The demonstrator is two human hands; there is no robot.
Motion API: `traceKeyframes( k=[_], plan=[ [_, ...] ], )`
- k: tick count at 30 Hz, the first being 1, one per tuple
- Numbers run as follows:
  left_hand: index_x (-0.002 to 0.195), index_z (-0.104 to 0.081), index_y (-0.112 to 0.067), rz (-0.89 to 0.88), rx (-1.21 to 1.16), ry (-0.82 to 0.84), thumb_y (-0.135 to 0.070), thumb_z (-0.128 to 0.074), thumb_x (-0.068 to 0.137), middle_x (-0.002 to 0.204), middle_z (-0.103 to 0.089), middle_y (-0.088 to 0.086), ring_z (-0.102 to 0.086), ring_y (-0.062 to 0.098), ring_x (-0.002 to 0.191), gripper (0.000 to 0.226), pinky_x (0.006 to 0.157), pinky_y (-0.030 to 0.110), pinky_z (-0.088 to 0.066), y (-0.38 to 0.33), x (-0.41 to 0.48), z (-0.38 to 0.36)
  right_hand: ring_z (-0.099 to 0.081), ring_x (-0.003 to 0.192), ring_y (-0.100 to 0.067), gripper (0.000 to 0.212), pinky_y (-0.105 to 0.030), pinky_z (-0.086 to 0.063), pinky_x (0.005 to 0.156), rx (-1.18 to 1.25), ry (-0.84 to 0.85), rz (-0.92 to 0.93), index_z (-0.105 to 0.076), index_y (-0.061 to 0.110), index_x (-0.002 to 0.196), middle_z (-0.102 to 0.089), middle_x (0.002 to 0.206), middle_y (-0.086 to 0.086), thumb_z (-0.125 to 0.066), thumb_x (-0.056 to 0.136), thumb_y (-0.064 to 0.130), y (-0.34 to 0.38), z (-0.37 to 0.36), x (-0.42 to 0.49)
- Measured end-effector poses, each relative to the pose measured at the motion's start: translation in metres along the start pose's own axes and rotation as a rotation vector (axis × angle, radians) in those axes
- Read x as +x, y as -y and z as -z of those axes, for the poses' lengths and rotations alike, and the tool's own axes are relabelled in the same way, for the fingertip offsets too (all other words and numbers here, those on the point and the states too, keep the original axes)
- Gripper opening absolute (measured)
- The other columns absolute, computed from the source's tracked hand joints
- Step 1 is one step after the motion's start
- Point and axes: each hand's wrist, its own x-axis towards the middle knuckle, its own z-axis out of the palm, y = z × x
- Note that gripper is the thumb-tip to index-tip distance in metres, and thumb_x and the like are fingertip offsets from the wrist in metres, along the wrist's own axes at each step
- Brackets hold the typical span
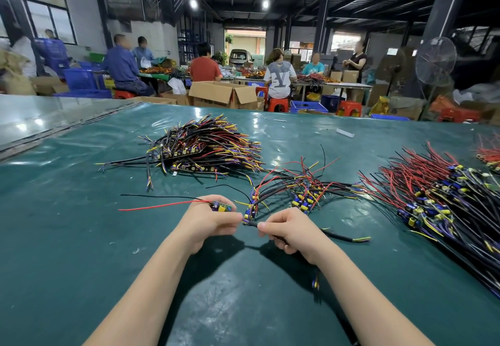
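Pinching in the right hand [292, 233] the near end of a black cable [343, 236] lying left-to-right over the green table [81, 237], gripping a small circuit board [220, 206] in the curled left hand [209, 221] just beside that end

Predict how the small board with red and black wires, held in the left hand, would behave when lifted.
Probably light: the board looks small beside the left hand gripping it. Its red wire and black wire look thin and run long to the left, so they would likely droop and trail. Their loose ends may snag the pile of wires nearby.
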Motion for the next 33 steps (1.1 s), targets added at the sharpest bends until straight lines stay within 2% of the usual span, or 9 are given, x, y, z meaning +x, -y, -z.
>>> traceKeyframes(
  k=[5,10,14,20,26,30,33],
  plan=[
    [0.077,-0.056,-0.011,0.030,-0.070,-0.075,0.010,-0.067,0.074,0.049,-0.062,-0.001,-0.060,0.009,0.042,0.024,0.042,0.018,-0.050,-0.006,0.003,0.013,-0.034,0.033,-0.004,0.022,-0.013,-0.020,0.032,0.065,0.084,0.006,-0.061,0.007,0.066,-0.041,0.050,0.001,-0.056,0.088,0.006,0.000,0.014,-0.002],
    [0.082,-0.053,-0.012,0.058,-0.150,-0.107,0.012,-0.067,0.073,0.054,-0.062,0.002,-0.060,0.009,0.040,0.029,0.042,0.018,-0.050,-0.006,0.004,0.015,-0.036,0.034,-0.005,0.027,-0.014,-0.024,0.033,-0.026,0.130,-0.016,-0.058,0.007,0.063,-0.043,0.047,0.003,-0.056,0.089,0.007,-0.001,0.019,-0.004],
    [0.081,-0.051,-0.011,-0.005,-0.279,-0.218,0.009,-0.066,0.076,0.052,-0.061,-0.002,-0.057,0.004,0.040,0.025,0.043,0.014,-0.049,-0.006,0.009,0.020,-0.032,0.033,-0.003,0.021,-0.012,-0.023,0.036,0.151,0.192,0.016,-0.056,0.003,0.072,-0.044,0.041,0.008,-0.049,0.092,0.001,0.000,0.021,-0.005],
    [0.080,-0.052,-0.009,-0.050,-0.496,-0.315,0.005,-0.062,0.081,0.047,-0.062,-0.007,-0.056,-0.001,0.041,0.018,0.044,0.011,-0.048,-0.005,0.012,0.020,-0.019,0.032,-0.007,0.040,-0.011,-0.015,0.038,0.126,0.041,0.059,-0.053,0.013,0.050,-0.030,0.038,0.005,-0.057,0.090,0.016,0.000,0.012,-0.001],
    [0.074,-0.055,-0.008,-0.062,-0.634,-0.346,0.003,-0.058,0.085,0.048,-0.063,-0.007,-0.058,0.000,0.041,0.017,0.045,0.009,-0.047,-0.007,0.013,0.026,-0.029,0.035,-0.006,0.026,-0.012,-0.024,0.039,0.333,0.131,0.105,-0.060,0.005,0.068,-0.037,0.039,0.005,-0.048,0.091,0.004,0.001,0.008,-0.002],
    [0.073,-0.054,-0.010,-0.064,-0.665,-0.381,0.003,-0.059,0.085,0.047,-0.063,-0.007,-0.058,-0.001,0.041,0.019,0.044,0.009,-0.047,-0.006,0.013,0.030,-0.022,0.033,-0.004,0.038,-0.013,-0.018,0.037,0.188,0.064,0.161,-0.055,0.015,0.054,-0.032,0.038,0.009,-0.054,0.091,0.010,0.002,0.004,-0.002],
    [0.076,-0.053,-0.009,-0.057,-0.663,-0.411,0.004,-0.061,0.083,0.048,-0.063,-0.007,-0.058,0.000,0.042,0.017,0.045,0.009,-0.047,-0.003,0.015,0.032,-0.021,0.033,-0.004,0.049,-0.015,-0.018,0.041,-0.188,-0.126,0.219,-0.043,0.020,0.043,-0.025,0.034,0.011,-0.059,0.089,0.020,-0.001,0.001,0.002]
  ],
)
